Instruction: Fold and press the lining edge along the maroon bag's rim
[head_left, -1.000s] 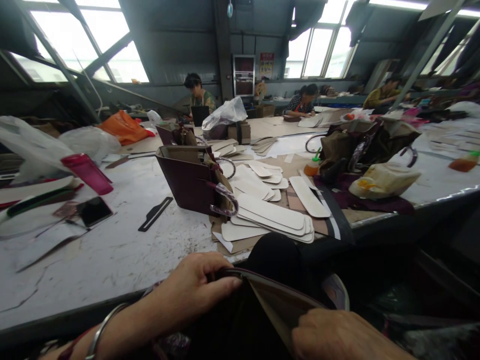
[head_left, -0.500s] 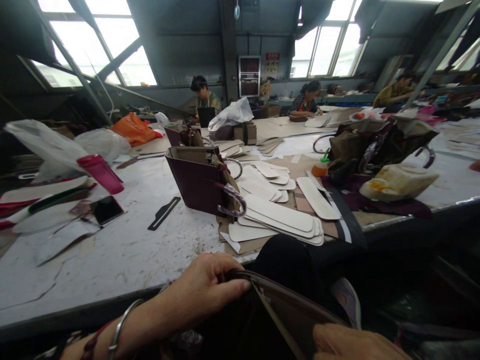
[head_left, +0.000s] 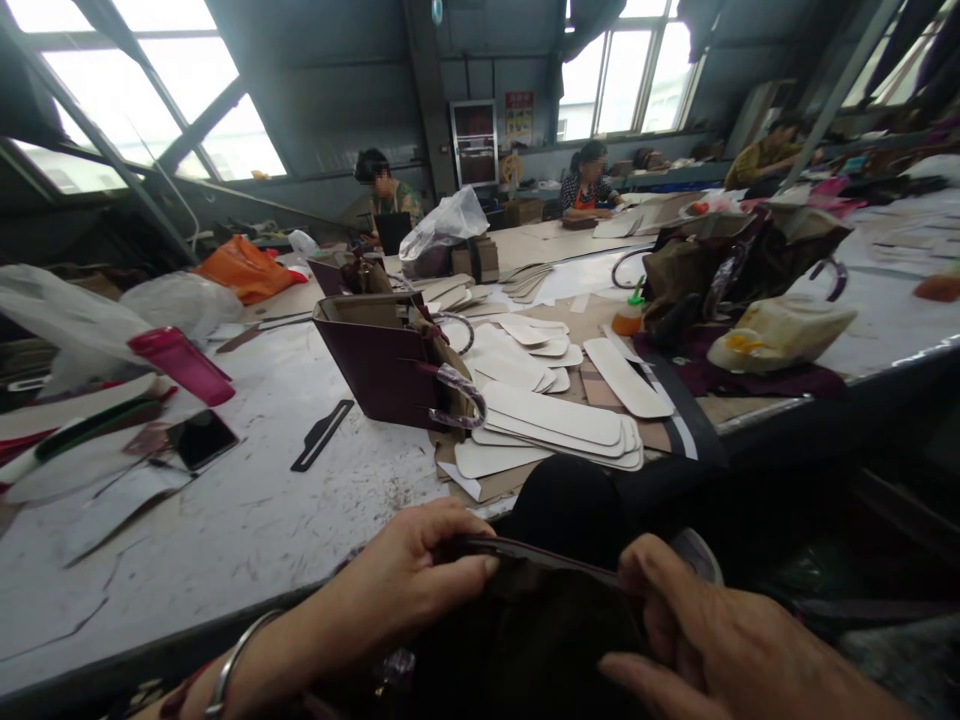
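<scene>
A dark handbag (head_left: 540,620) lies low in front of me, its mouth towards me and its dark lining showing. My left hand (head_left: 427,565) pinches the bag's rim between thumb and fingers, a silver bangle on that wrist. My right hand (head_left: 705,625) has its fingers curled over the rim on the other side, with the thumb apart inside the mouth. The bag's lower part is lost in shadow. Beyond my hands, a maroon handbag (head_left: 375,365) with a plastic-wrapped handle stands upright on the table.
On the white table (head_left: 277,530) are flat white panels (head_left: 551,412), a black slotted strip (head_left: 322,436), a pink cup (head_left: 181,365) and a phone (head_left: 201,438). Rightward stand more bags (head_left: 694,265), an orange bottle (head_left: 628,318) and a yellowish container (head_left: 784,335). Several people sit beyond.
My right hand has risen to the rim, fingers curled over it. The pale strip seen inside the bag is out of sight, and dark lining shows. My left hand keeps its grip.
</scene>
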